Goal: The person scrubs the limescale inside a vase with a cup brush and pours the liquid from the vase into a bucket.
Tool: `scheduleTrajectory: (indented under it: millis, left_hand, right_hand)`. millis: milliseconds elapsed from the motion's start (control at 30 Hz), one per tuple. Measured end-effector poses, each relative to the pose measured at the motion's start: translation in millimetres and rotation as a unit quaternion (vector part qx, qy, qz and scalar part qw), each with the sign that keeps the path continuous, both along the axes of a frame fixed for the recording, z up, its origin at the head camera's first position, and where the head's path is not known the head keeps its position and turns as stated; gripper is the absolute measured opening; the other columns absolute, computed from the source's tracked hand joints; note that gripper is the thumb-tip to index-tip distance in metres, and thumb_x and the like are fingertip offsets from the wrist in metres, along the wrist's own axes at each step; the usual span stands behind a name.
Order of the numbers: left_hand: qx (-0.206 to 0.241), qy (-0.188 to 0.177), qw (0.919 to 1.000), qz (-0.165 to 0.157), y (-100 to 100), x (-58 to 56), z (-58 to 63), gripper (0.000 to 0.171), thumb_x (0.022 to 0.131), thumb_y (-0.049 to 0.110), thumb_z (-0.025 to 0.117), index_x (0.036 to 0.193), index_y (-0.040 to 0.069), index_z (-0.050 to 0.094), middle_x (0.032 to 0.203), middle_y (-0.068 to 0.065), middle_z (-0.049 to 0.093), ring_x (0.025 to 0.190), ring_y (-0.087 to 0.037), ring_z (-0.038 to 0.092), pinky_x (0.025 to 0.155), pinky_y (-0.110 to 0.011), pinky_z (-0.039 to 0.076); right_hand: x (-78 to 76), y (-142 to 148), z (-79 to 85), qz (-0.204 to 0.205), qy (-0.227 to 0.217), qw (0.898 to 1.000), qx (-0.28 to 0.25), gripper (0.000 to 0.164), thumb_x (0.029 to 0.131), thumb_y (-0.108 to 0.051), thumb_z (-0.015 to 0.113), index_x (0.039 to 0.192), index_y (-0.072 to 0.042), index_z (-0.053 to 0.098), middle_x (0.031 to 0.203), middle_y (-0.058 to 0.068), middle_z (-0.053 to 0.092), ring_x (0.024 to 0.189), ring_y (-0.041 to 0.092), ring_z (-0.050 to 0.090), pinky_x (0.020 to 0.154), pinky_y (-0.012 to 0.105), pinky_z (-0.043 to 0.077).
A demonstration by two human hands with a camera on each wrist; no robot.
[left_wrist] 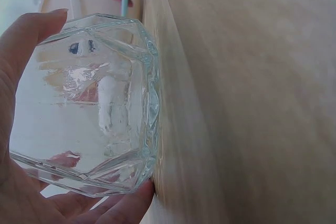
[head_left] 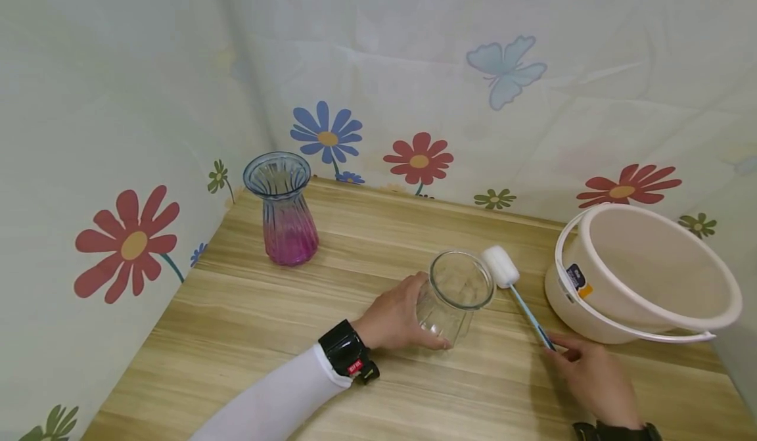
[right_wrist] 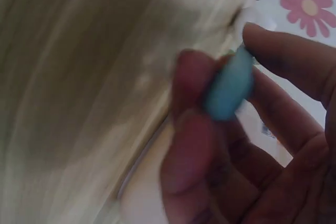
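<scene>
A clear faceted glass vase (head_left: 454, 301) with a round thick rim is in the middle of the table. My left hand (head_left: 395, 316) grips it from the left side, thumb and fingers spread around the body. In the left wrist view the glass (left_wrist: 86, 103) has its base close to the tabletop; whether they touch I cannot tell. My right hand (head_left: 598, 376) pinches the blue handle of a sponge brush (head_left: 530, 311). The brush's white sponge head (head_left: 500, 267) lies just right of the vase rim. A blurred handle end (right_wrist: 231, 88) shows between the fingers in the right wrist view.
A pale pink bucket (head_left: 582, 309) with a white carrying handle stands at the right. Toward the back left is a ribbed blue-to-pink glass vase (head_left: 290, 227). Flower-printed curtains (head_left: 378, 66) border the wooden table (head_left: 355, 244) at the back and sides.
</scene>
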State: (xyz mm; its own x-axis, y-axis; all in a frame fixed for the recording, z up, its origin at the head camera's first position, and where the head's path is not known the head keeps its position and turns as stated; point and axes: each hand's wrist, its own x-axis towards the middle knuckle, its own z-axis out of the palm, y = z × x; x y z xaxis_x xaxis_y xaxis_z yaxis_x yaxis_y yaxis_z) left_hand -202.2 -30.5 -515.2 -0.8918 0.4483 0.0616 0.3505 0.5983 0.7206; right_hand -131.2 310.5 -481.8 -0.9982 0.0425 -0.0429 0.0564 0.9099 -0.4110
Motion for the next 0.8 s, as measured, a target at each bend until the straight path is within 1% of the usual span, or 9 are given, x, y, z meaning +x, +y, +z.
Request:
scheduleTrajectory:
  millis: [100,200,400,533,600,667,733,800]
  left_hand:
    - [0.001,-0.001,1.0,-0.001,1,0.0,0.2,0.103,0.061,0.069,0.091,0.142,0.026,0.044,0.122,0.009,0.057,0.108,-0.009,0.06,0.09,-0.033,0.055]
    - [0.001,0.0,1.0,-0.002,1,0.0,0.0,0.104,0.06,0.07,0.091,0.142,0.026,0.044,0.123,0.009,0.056,0.109,-0.009,0.06,0.091,-0.033,0.055]
    - [0.0,-0.001,1.0,-0.002,1,0.1,0.6,0.104,0.06,0.069,0.091,0.142,0.027,0.044,0.123,0.01,0.056,0.11,-0.009,0.06,0.092,-0.034,0.055]
    - [-0.002,0.0,1.0,-0.003,1,0.3,1.7,0.104,0.06,0.07,0.091,0.142,0.026,0.044,0.123,0.009,0.057,0.111,-0.01,0.06,0.093,-0.035,0.055]
    - [-0.005,0.001,1.0,-0.002,1,0.5,2.0,0.104,0.06,0.07,0.091,0.142,0.026,0.044,0.124,0.008,0.057,0.111,-0.01,0.06,0.093,-0.035,0.055]
    - [-0.009,0.002,1.0,0.0,1,0.6,2.1,0.105,0.06,0.071,0.09,0.142,0.025,0.044,0.124,0.008,0.057,0.111,-0.011,0.061,0.093,-0.036,0.055]
    - [-0.013,0.004,0.9999,0.003,1,0.5,1.5,0.106,0.06,0.071,0.09,0.142,0.024,0.043,0.123,0.008,0.057,0.11,-0.012,0.061,0.092,-0.037,0.055]
    - [-0.016,0.005,0.9998,0.007,1,0.4,0.7,0.106,0.06,0.072,0.09,0.142,0.024,0.044,0.123,0.007,0.057,0.11,-0.012,0.061,0.092,-0.037,0.055]
  right_hand:
    - [-1.9,2,-2.6,-0.001,-0.019,1.0,0.016,0.037,0.096,-0.033,0.073,0.123,-0.008,0.074,0.087,0.003,0.073,0.068,0.014,0.055,0.057,0.031,0.039]
    - [-3.4,3,-4.7,-0.005,-0.034,0.999,0.02,0.037,0.096,-0.033,0.073,0.123,-0.007,0.074,0.086,0.003,0.071,0.068,0.015,0.055,0.058,0.032,0.04]
    - [-3.1,4,-6.4,-0.006,-0.04,0.999,0.017,0.037,0.097,-0.031,0.073,0.124,-0.006,0.073,0.086,0.002,0.071,0.068,0.015,0.054,0.058,0.032,0.04]
    - [-0.8,3,-4.8,-0.007,-0.041,0.999,0.018,0.043,0.097,-0.038,0.072,0.127,-0.008,0.072,0.087,0.001,0.071,0.069,0.014,0.055,0.059,0.031,0.039]
    - [-0.6,1,-3.8,-0.005,-0.032,0.999,0.02,0.048,0.096,-0.041,0.072,0.13,-0.007,0.07,0.09,0.003,0.072,0.073,0.016,0.058,0.06,0.031,0.041]
    - [-1.6,-1,-2.6,-0.005,-0.015,1.0,0.019,0.054,0.095,-0.044,0.072,0.133,-0.005,0.067,0.095,0.008,0.072,0.078,0.021,0.063,0.062,0.034,0.044]
    - [-3.0,-5,-2.2,0.0,0.018,1.0,0.017,0.06,0.093,-0.042,0.075,0.134,0.0,0.064,0.099,0.015,0.072,0.085,0.029,0.066,0.065,0.04,0.048]
    - [-4.4,-10,-2.6,0.008,0.056,0.998,0.012,0.064,0.09,-0.04,0.079,0.135,0.003,0.062,0.103,0.021,0.071,0.092,0.035,0.066,0.07,0.044,0.048]
